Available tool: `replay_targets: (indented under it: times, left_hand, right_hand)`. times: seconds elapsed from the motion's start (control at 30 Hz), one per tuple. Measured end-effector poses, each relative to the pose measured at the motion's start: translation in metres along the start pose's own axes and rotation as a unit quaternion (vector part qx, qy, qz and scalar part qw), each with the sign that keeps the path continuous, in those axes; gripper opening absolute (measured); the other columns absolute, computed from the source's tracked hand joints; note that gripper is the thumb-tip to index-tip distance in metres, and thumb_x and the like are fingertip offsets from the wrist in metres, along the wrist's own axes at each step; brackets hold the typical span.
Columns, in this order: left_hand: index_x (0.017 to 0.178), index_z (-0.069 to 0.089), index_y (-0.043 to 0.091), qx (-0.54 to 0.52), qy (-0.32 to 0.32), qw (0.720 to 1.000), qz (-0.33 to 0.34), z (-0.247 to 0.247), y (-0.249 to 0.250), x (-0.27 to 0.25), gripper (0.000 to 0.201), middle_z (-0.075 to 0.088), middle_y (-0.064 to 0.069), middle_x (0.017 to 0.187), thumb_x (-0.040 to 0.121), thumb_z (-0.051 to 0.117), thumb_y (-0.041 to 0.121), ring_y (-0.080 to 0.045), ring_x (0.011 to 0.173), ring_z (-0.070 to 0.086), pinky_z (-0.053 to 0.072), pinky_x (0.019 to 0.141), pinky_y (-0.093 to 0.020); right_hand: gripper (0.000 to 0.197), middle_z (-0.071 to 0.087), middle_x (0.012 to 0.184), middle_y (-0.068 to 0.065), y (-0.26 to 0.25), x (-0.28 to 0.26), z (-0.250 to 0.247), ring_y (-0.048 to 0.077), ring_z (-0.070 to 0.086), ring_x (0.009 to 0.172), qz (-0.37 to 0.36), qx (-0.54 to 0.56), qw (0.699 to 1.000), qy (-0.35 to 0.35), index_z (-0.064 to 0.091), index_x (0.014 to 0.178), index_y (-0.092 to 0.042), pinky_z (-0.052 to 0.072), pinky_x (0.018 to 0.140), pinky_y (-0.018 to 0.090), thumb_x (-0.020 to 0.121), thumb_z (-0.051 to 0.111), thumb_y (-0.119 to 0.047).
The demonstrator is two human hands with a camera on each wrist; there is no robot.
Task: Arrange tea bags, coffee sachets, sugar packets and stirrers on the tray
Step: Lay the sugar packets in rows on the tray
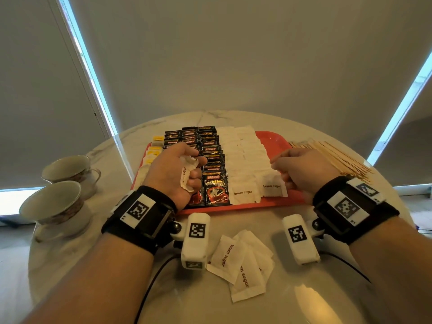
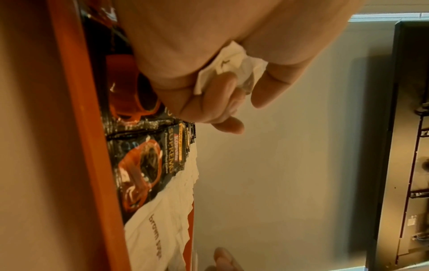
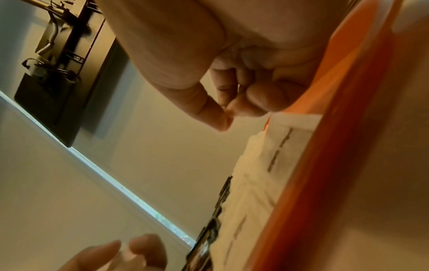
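Observation:
A red tray [image 1: 233,210] holds tea bags [image 1: 155,149] with yellow tags on its left, rows of black coffee sachets [image 1: 211,148] and rows of white brown sugar packets [image 1: 243,155]. My left hand [image 1: 187,170] hovers over the coffee sachets and grips a crumpled bunch of sugar packets [image 2: 232,60]. My right hand [image 1: 279,170] is over the right sugar row, above the nearest packet [image 1: 272,185]. In the right wrist view its fingers [image 3: 255,99] are curled with the thumb touching a fingertip, and nothing shows between them. Wooden stirrers [image 1: 339,157] lie on the table to the right of the tray.
Several loose sugar packets [image 1: 243,260] lie on the marble table [image 1: 140,288] in front of the tray, between my wrists. Two teacups [image 1: 67,169] [image 1: 53,206] on saucers stand at the table's left edge. The tray's far right corner [image 1: 273,141] is bare.

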State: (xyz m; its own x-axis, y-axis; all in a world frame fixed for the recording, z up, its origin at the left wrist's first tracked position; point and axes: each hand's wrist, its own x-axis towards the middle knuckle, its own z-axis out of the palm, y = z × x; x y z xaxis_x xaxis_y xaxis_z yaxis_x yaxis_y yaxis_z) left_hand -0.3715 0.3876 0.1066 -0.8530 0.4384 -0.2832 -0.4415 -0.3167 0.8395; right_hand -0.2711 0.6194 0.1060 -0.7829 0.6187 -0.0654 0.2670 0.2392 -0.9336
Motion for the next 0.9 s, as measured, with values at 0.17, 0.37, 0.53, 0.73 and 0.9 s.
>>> replay_targets:
  times: [0.17,0.37,0.53,0.73,0.9]
  left_hand:
    - [0.110,0.047,0.010,-0.031,-0.016,0.999,-0.004,0.001,-0.001,-0.006,0.020,0.065,-0.011,0.080,0.091,0.044,0.010,-0.013,0.051,0.041,0.029,0.039,-0.020]
    - [0.113,0.055,0.006,0.024,-0.031,0.999,-0.011,0.006,-0.004,-0.008,0.017,0.074,-0.012,0.090,0.098,0.046,0.006,-0.010,0.049,0.042,0.030,0.036,-0.017]
    - [0.121,0.068,0.009,0.080,-0.025,0.996,0.020,0.004,-0.010,-0.001,0.022,0.066,-0.007,0.098,0.100,0.068,0.016,-0.007,0.052,0.048,0.034,0.037,-0.016]
    - [0.116,0.071,0.008,0.126,-0.033,0.990,0.057,-0.001,-0.010,-0.002,0.025,0.070,-0.004,0.086,0.091,0.074,0.008,-0.006,0.054,0.044,0.035,0.039,-0.015]
    - [0.112,0.069,0.010,0.074,-0.004,0.994,0.086,-0.004,-0.005,0.001,0.028,0.071,-0.012,0.097,0.089,0.071,-0.005,-0.009,0.054,0.053,0.039,0.039,-0.016]
  right_hand:
    - [0.009,0.067,0.076,0.014,-0.002,-0.004,0.009,0.022,0.063,0.059,0.030,0.019,0.997,-0.070,0.071,0.097,0.000,0.058,0.063,0.036,0.091,0.068,-0.006]
    - [0.014,0.066,0.080,0.015,-0.012,-0.003,0.012,0.020,0.063,0.060,0.049,0.061,0.992,-0.103,0.071,0.100,0.002,0.056,0.066,0.036,0.092,0.070,-0.009]
    - [0.024,0.065,0.083,0.005,-0.045,-0.010,0.035,0.016,0.061,0.069,0.005,0.124,0.967,-0.221,0.073,0.105,-0.006,0.053,0.067,0.031,0.088,0.077,-0.023]
    - [0.017,0.075,0.092,0.011,-0.052,-0.010,0.069,0.017,0.067,0.075,-0.051,0.141,0.962,-0.227,0.070,0.105,-0.003,0.056,0.066,0.028,0.093,0.072,-0.015]
    - [0.017,0.070,0.084,0.006,-0.039,-0.006,0.075,0.012,0.062,0.066,-0.006,0.235,0.939,-0.250,0.070,0.110,-0.005,0.055,0.060,0.026,0.095,0.068,-0.012]
